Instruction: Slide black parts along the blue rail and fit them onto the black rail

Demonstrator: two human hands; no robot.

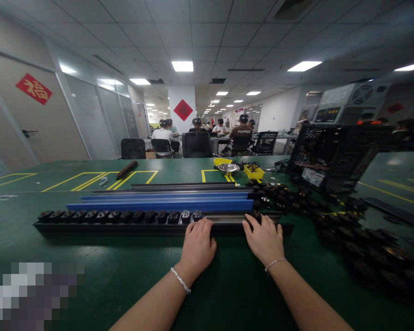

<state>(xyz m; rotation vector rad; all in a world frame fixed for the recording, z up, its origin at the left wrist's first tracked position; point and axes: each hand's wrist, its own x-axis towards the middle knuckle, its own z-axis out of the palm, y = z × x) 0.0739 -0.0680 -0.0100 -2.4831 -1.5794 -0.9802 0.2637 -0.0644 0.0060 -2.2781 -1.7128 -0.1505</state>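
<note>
A long black rail (124,228) lies across the green table in front of me, with a row of small black socket modules (126,216) set along its left part. My left hand (198,246) is closed over the rail's front edge, fingertips at the right end of that row, close to two lighter-faced modules (185,216). Farther right, my right hand (265,241) has its fingers around a single black socket module (257,215) at the rail's open channel (227,218). The fingers partly cover that module.
Blue strips (158,205) lie behind the rail. Loose black modules (359,239) are heaped at right, near a computer case (331,156). A metal bowl (228,168) and yellow bin (254,172) stand at the back. Several people sit beyond the table.
</note>
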